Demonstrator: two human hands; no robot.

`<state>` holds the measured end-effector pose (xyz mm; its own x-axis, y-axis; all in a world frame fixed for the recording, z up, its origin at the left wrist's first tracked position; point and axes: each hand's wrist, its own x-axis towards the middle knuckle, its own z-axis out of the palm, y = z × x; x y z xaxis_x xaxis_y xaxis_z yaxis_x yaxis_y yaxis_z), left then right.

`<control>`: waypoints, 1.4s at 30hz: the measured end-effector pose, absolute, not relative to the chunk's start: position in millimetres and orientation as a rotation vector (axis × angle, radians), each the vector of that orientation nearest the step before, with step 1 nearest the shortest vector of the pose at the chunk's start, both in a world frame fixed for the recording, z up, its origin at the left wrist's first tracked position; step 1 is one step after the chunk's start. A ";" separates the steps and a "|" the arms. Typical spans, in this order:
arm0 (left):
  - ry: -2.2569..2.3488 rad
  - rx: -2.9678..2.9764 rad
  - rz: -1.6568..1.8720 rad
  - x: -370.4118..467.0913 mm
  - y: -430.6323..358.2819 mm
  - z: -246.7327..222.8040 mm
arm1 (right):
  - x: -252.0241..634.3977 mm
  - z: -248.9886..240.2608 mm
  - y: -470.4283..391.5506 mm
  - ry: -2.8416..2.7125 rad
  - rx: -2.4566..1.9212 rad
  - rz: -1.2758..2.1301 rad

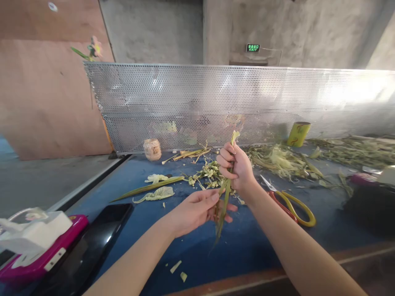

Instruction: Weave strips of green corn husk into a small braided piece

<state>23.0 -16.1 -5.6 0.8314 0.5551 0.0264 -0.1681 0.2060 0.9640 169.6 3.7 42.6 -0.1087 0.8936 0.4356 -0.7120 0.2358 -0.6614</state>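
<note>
Over the middle of the flat blue tabletop (197, 255), a person's right hand (236, 166) curls its fingers closed around the upper part of a narrow bundle of long green leaves (226, 195); the left hand (200, 207) pinches the bundle lower down with its thumb, its other fingers loosely spread behind. The tabletop's left side ends in a straight black edge (95, 177), its near side in a reddish-brown edge (256, 280). Blue surface shows between the forearms, with small pale scraps (183, 276) on it. A silver perforated metal screen (173, 98) stands across the tabletop's far side, before it a cream fibrous cylinder (152, 149) and a yellow-green open cylinder (298, 134). Scissors with red and yellow handles (286, 200) lie right of centre, beside the right forearm, and a heap of dry green strips (277, 160) lies beyond. At the near left, a glossy black slab (101, 234) adjoins a magenta box (61, 250).
</note>
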 end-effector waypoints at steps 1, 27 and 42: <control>0.367 1.348 0.546 22.6 -15.9 -5.5 | 170.4 42.6 3.7 -0.972 -0.240 1.363; 0.923 1.938 0.960 -2.6 3.8 17.2 | 185.6 34.3 7.9 -0.773 -0.129 1.103; 0.902 1.884 0.982 -21.0 -0.9 25.4 | 208.0 28.3 20.2 -1.026 -0.386 1.323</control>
<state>-21.0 -0.9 25.4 0.4418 0.8484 0.2917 0.2183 -0.4170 0.8823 208.0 20.2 28.3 -0.0891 0.9157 0.3919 -0.6078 0.2617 -0.7497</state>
